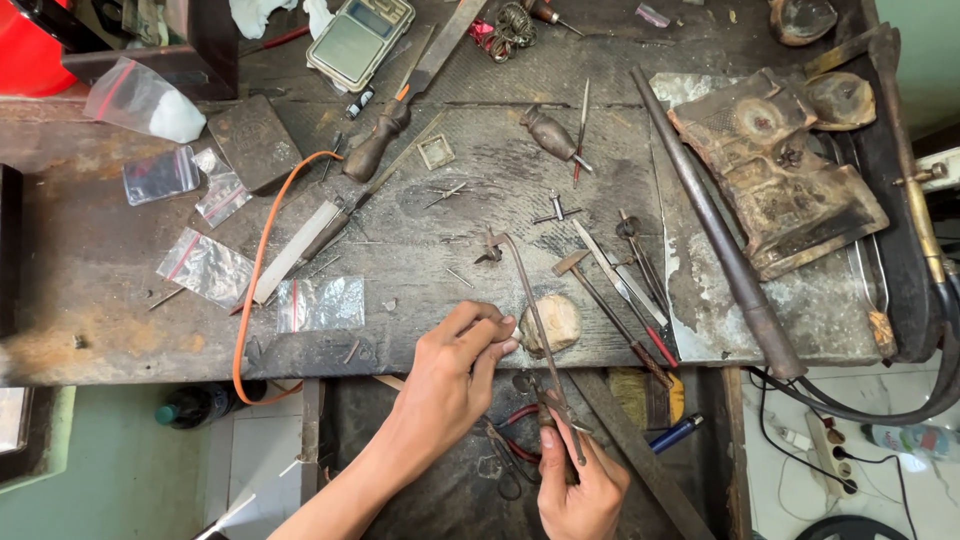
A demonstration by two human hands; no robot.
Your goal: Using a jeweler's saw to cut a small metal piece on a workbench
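Note:
My left hand [450, 375] hovers at the front edge of the worn workbench [100, 260], fingers pinched together on something too small to make out, next to a pale rounded wooden peg [556, 322]. My right hand [578, 490] is lower, below the bench edge, gripping the handle of a thin metal jeweller's saw frame [530, 310]. The frame runs up and away over the bench to its far clamp near the middle.
Files, small hammers, pliers, a long steel rod [715, 230] and a charred block [775, 170] lie on the right. Small plastic bags [320, 303], an orange cable [255, 290] and a pocket scale [358, 40] are on the left. An open drawer holds tools below.

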